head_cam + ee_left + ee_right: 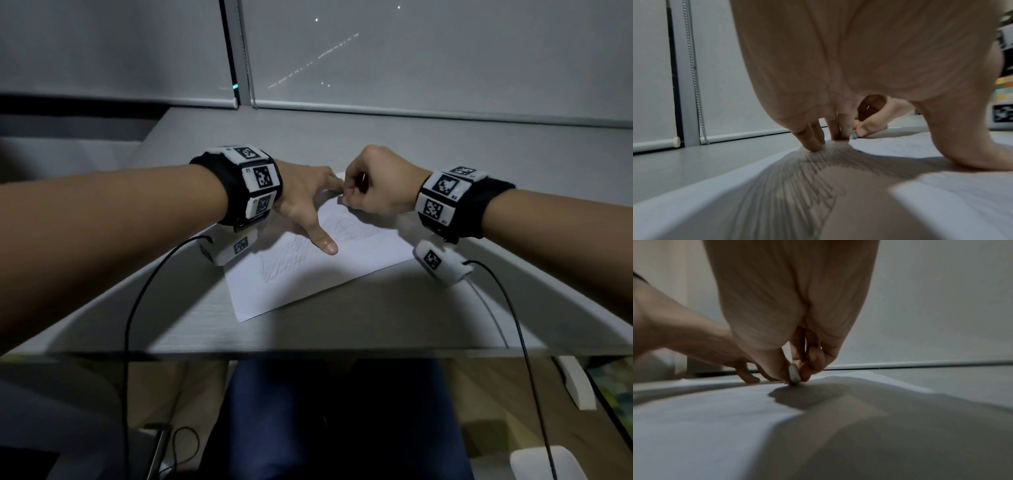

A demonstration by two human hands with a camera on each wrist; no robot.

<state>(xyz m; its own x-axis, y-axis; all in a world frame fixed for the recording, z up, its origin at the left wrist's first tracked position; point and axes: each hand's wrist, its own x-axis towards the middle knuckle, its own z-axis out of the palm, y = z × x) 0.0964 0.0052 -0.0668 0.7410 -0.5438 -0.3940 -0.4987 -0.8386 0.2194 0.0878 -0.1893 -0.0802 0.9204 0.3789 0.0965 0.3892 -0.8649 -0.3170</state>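
Note:
A white sheet of paper (308, 277) with faint pencil scribbles lies skewed on the grey table (342, 329). My left hand (305, 202) presses it flat, with straight fingers (813, 144) spread on the far edge and the thumb (323, 241) out toward me. My right hand (376, 186) is curled just to its right, at the sheet's far corner. It pinches a small white eraser (794, 375) whose lower end touches the paper. In the left wrist view the eraser (854, 135) shows as a small grey block under the right thumb.
A roller blind (445, 61) with a bead chain (694, 81) closes off the back of the table. Black cables (137, 301) run from both wrist bands over the table's front edge (308, 354). Below it are my legs in blue (308, 428).

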